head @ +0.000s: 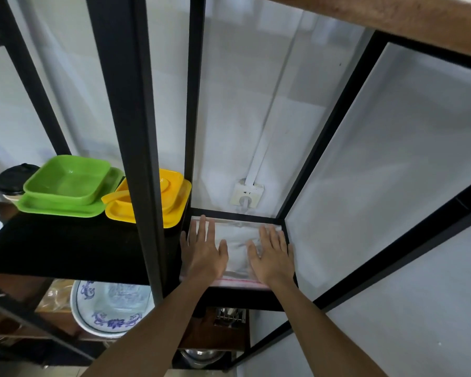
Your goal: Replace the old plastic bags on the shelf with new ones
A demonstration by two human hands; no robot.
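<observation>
Black metal shelf, clear plastic bag, both hands flat

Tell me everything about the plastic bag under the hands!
The plastic bag is clear and shiny, with wrinkles in the middle and a thin red strip along its near edge. It lies flat on a small shelf inside a black metal frame, covering almost all of it. The left hand and the right hand both lie open and flat on top, palms down, fingers spread toward the wall. Whether it is one bag or several stacked cannot be told.
</observation>
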